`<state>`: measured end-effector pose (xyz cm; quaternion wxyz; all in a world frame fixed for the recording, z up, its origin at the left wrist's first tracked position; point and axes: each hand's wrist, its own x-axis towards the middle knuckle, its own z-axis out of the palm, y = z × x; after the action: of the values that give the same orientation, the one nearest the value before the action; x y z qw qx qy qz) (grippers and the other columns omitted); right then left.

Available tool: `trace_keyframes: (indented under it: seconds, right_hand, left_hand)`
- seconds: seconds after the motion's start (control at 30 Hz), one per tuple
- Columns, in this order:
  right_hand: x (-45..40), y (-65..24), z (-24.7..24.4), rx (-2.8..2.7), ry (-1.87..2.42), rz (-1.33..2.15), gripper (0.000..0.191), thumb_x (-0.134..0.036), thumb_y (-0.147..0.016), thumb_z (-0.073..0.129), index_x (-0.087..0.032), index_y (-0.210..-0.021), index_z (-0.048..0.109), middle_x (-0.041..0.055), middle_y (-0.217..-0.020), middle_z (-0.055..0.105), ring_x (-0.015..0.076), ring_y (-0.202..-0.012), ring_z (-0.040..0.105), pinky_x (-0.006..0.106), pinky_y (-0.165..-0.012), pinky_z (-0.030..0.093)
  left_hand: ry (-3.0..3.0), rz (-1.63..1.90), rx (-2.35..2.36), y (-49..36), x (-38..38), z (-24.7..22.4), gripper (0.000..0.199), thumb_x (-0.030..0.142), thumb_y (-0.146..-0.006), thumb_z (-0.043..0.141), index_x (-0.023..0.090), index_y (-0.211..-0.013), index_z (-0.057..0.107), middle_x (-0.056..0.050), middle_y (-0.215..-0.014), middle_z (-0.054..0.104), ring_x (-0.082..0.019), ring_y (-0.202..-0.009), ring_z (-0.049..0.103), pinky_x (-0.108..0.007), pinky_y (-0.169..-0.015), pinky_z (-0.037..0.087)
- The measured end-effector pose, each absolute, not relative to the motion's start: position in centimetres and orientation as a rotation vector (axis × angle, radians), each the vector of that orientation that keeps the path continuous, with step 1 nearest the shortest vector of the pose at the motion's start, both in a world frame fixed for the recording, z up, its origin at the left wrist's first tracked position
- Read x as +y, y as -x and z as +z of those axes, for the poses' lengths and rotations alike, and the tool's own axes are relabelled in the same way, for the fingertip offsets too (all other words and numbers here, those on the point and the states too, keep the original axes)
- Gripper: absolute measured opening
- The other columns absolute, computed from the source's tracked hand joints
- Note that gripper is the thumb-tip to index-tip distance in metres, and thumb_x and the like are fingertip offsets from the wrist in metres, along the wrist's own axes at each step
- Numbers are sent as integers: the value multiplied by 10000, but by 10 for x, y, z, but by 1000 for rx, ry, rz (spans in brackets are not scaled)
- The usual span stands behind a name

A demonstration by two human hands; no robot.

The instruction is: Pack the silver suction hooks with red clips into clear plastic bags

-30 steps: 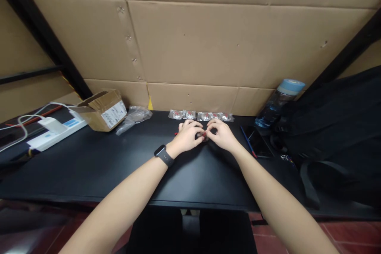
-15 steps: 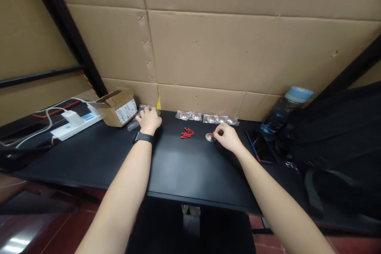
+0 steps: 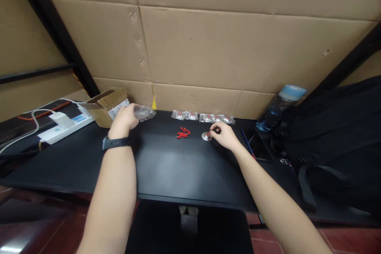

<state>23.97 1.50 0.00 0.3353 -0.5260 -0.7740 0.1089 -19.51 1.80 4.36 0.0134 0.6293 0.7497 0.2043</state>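
The left hand [image 3: 124,118] is moving off the bag [image 3: 145,113] and is now reaching beside the box [image 3: 102,116] — its fingertips are partly hiding, so I cannot tell whether they are gripping anything. Red cords [image 3: 183,133] are lying on the tabletop [image 3: 166,170], with wrapped discs [image 3: 216,118] lining up behind. The right hand [image 3: 225,136] is pinching the bare disc [image 3: 205,136] near its red middle — so only this hand is steadying it. Rightward, a pen [image 3: 248,143], phone [image 3: 259,145] and bottle [image 3: 275,109] are resting.
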Motion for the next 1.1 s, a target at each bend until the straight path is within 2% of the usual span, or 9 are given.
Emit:
trace_keyframes:
  seconds: [0.1, 0.2, 0.33, 0.4, 0.5, 0.57, 0.67, 0.83, 1.1]
  right_hand:
    - [16, -242, 2, -2026, 1332, 279, 89, -238, -778, 658, -213, -851, 701, 34, -917, 714, 197, -812, 630, 318, -768, 493]
    - [17, -246, 5, -2023, 1319, 266, 97, -232, -784, 656, -208, -865, 703, 40, -923, 714, 194, -799, 623, 322, -774, 496]
    - [21, -256, 7, -2016, 1322, 216, 103, -219, -787, 650, -202, -879, 694, 44, -928, 701, 199, -811, 622, 325, -790, 499]
    - [24, -262, 6, -2012, 1343, 167, 120, -221, -791, 647, -202, -902, 689, 47, -951, 686, 204, -827, 624, 333, -808, 501]
    - [27, -271, 3, -2066, 1421, 108, 195, -219, -796, 649, -196, -986, 686, 73, -1028, 668, 232, -935, 632, 360, -883, 493]
    - [27, -276, 2, -2144, 1511, 95, 293, -208, -782, 665, -198, -1075, 682, 102, -1128, 654, 268, -1062, 612, 386, -939, 472]
    - [24, -280, 1, -2197, 1682, 116, 425, -231, -760, 702, -246, -1183, 665, 119, -1269, 618, 331, -1177, 556, 460, -968, 441]
    - [20, -281, 4, -2158, 1815, 141, 450, -266, -748, 700, -294, -1196, 665, 117, -1288, 619, 393, -1191, 517, 576, -935, 401]
    - [24, -289, 4, -2157, 1800, 178, 373, -177, -715, 715, -294, -1069, 712, 82, -1133, 723, 329, -1060, 619, 537, -939, 390]
  left_hand:
    - [-2159, 519, 2071, 182, 8, 58, 753, 0, -655, 592, 274, -1356, 557, -54, -1284, 620, -232, -1044, 655, -340, -951, 518]
    - [-2266, 453, 1862, 149, 4, 62, 773, 17, -652, 552, 300, -1371, 550, -52, -1348, 590, -198, -927, 679, -296, -841, 554]
    - [-2462, 470, 1765, 106, 11, 53, 740, -14, -662, 534, 260, -1347, 582, -75, -1355, 580, -229, -1119, 624, -284, -954, 508]
    - [-2531, 455, 1708, 92, 14, 47, 711, 7, -688, 586, 258, -1354, 582, -83, -1358, 571, -229, -1131, 618, -284, -971, 494]
    - [-2608, 477, 1641, 75, 16, 40, 564, 172, -779, 690, 242, -1331, 602, -99, -1339, 583, -251, -1147, 617, -316, -992, 482]
    - [-2638, 452, 1694, 62, 14, 36, 413, 250, -857, 653, 254, -1269, 642, -102, -1339, 600, -275, -1173, 610, -363, -1001, 463]
    - [-2613, 375, 1833, 46, 12, 29, 320, 207, -887, 594, 276, -1187, 682, -102, -1318, 641, -311, -1144, 627, -460, -998, 415]
    - [-2606, 379, 1849, 42, 14, 23, 300, 162, -876, 565, 281, -1117, 699, -92, -1222, 707, -322, -1126, 630, -545, -1007, 326]
    - [-2624, 377, 1771, 43, 22, 19, 160, 197, -836, 629, 280, -913, 741, -74, -1092, 749, -313, -1142, 593, -514, -1007, 299]
